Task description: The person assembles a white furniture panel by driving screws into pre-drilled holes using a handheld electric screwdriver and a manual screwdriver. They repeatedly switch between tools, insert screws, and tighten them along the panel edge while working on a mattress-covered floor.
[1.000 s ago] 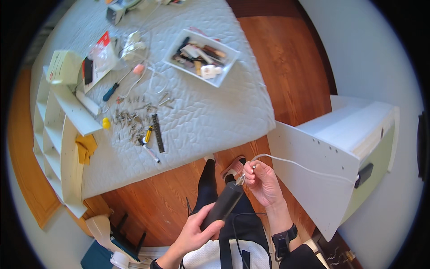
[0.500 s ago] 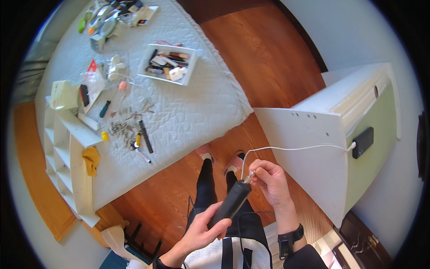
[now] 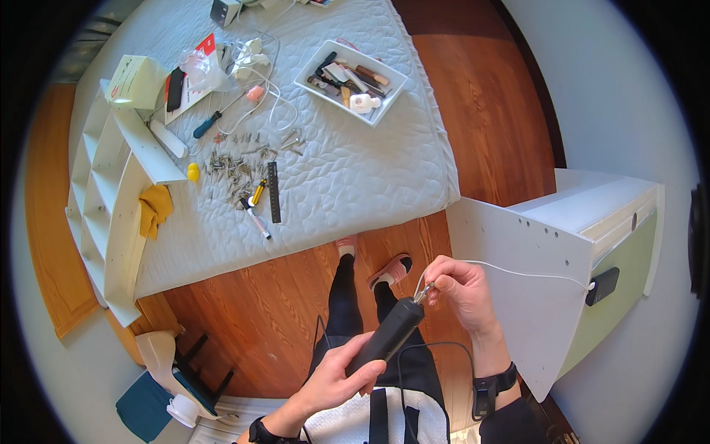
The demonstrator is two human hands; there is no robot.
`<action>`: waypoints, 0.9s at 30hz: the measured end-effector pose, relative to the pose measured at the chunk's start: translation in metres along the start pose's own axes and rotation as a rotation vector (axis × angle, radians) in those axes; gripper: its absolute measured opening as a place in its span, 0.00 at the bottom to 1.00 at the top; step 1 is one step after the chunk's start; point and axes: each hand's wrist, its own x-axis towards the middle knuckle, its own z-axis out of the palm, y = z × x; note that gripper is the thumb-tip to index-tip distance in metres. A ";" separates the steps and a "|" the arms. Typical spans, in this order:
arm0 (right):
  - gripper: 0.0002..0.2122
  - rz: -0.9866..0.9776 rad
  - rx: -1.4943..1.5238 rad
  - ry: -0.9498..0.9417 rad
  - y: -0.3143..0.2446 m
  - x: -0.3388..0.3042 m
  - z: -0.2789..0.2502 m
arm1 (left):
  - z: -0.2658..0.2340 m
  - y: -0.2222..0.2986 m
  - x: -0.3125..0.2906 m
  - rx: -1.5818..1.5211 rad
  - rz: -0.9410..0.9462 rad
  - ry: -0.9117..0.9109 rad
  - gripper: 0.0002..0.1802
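Note:
My left hand (image 3: 342,375) is wrapped round the body of a black electric screwdriver (image 3: 390,333), tilted with its metal nose up and to the right. At that nose, the thumb and fingers of my right hand (image 3: 466,291) pinch a small metal bit (image 3: 427,292); its exact shape is partly hidden by the fingertips. A thin white cable (image 3: 518,273) runs from beside the screwdriver's nose, behind my right hand, to a black power bank (image 3: 603,287) resting on the green panel of a white cabinet (image 3: 518,288).
Ahead is a quilted bed (image 3: 347,185) with heaped screws (image 3: 237,170), a dark-handled screwdriver (image 3: 208,124), a black ruler strip (image 3: 274,192) and a white bin (image 3: 377,111) of small items. A white shelf frame (image 3: 122,200) leans at left. Below is wooden floor (image 3: 244,311).
The view has shifted, so the bed and cabinet sit differently in it. Both hands keep their grip on the screwdriver and the bit. My right foot has turned outward.

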 end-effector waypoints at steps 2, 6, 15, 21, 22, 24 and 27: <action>0.05 0.030 -0.020 -0.005 0.000 0.009 0.006 | -0.006 0.000 -0.003 -0.008 0.013 0.017 0.25; 0.04 0.098 -0.131 -0.035 0.000 0.030 0.025 | -0.024 -0.004 -0.008 -0.052 0.025 0.064 0.25; 0.07 -0.033 -1.112 -0.035 0.090 0.193 0.043 | -0.069 -0.034 -0.003 -0.458 -0.085 0.210 0.23; 0.08 0.016 -1.318 0.009 0.153 0.303 0.042 | -0.102 -0.050 0.005 -0.583 -0.047 0.249 0.23; 0.08 -0.142 -1.376 0.001 0.156 0.312 0.046 | -0.107 -0.051 0.007 -0.604 -0.065 0.259 0.23; 0.07 -0.291 -1.545 0.078 0.157 0.327 0.060 | -0.114 -0.053 0.008 -0.650 -0.051 0.276 0.23; 0.07 -0.402 -1.511 0.055 0.157 0.354 0.091 | -0.123 -0.057 0.009 -0.707 -0.095 0.284 0.21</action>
